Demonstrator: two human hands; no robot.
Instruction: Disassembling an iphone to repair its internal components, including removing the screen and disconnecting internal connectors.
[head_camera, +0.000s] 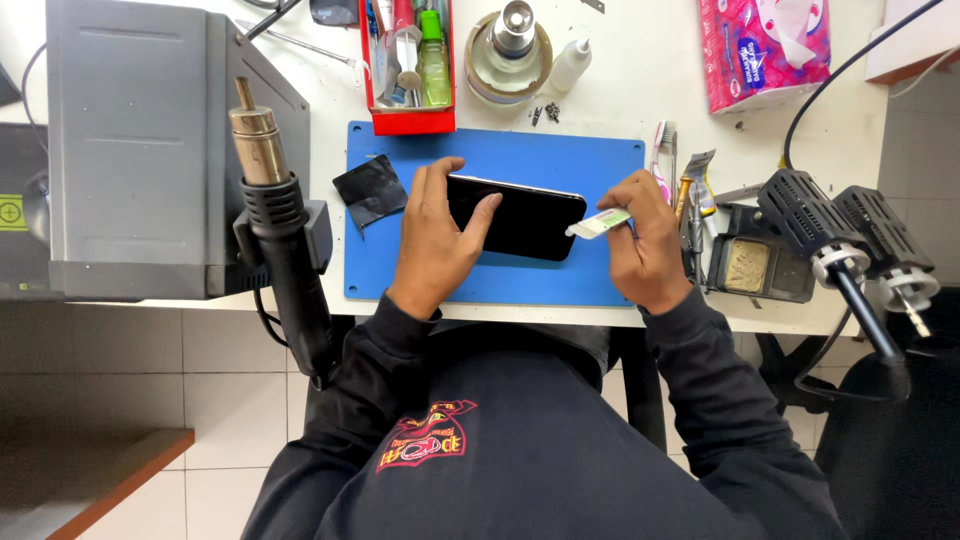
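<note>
Nearby – hot-air gun (285, 240) left | black scrap (369, 190) by phone (525, 215)

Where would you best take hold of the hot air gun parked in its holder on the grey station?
Probably by the black ribbed handle of the hot air gun, coming from its open right side. The grey station blocks the left, and the metal nozzle at the top is best avoided. The left hand lies nearest, though it now rests on the phone.
</note>
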